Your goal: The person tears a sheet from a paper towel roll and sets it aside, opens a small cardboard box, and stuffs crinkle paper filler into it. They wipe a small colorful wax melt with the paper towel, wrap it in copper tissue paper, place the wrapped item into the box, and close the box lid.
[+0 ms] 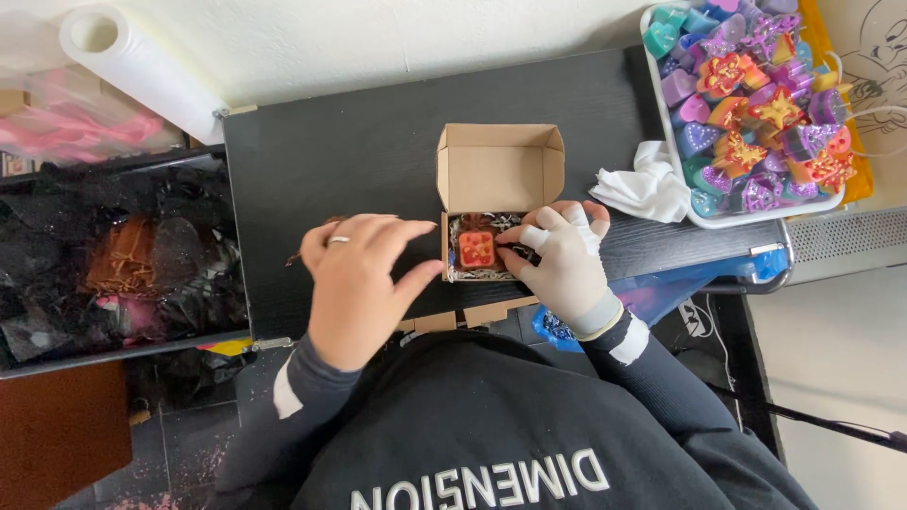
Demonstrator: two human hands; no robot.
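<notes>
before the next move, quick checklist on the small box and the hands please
1. Cardboard box lid open: ok.
2. Orange-red square piece seated on the shredded paper inside the box: ok.
3. Left hand steadying the box's left side: ok, thumb tip at its wall.
4. Right hand fingertips inside the box beside the piece: ok; whether they grip anything: cannot tell.
5. Tray of coloured pieces resting on the black table: ok.

Right part of the small cardboard box [499, 203] under the right hand [565, 257].
</notes>
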